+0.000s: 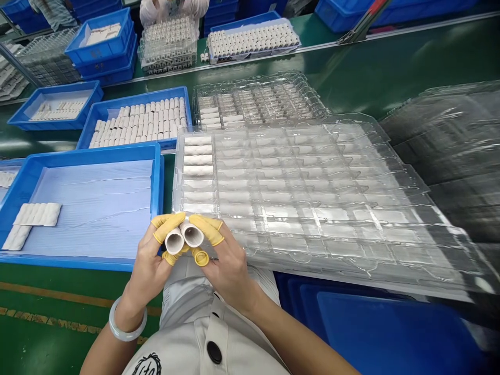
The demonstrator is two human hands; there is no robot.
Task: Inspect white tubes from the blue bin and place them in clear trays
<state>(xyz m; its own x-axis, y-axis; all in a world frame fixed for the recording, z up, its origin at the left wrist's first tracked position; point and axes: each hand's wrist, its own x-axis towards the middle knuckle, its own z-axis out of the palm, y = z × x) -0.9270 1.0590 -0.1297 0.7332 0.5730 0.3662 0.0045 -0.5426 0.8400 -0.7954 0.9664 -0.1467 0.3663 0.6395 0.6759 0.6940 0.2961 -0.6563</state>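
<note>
My left hand (pixel 153 255) and my right hand (pixel 223 255), with yellow finger cots on several fingers, are closed round two short white tubes held side by side in front of my body. The left tube (pixel 174 241) and the right tube (pixel 194 235) touch, with their hollow ends facing me. Just beyond my hands lies a clear plastic blister tray (pixel 273 179), whose left column holds several white tubes (pixel 198 160) lying flat. On my left stands a blue bin (pixel 97 263) lined with pale paper, with two small groups of white pieces (pixel 38 214) at its left.
Behind stand a blue bin full of white tubes (pixel 138 122), a smaller blue bin (pixel 58 125) and another filled clear tray (pixel 258 99). Stacked clear trays (pixel 449 156) are at the right, blue bins (pixel 375 328) below the table. A co-worker's hands (pixel 172 8) show across the bench.
</note>
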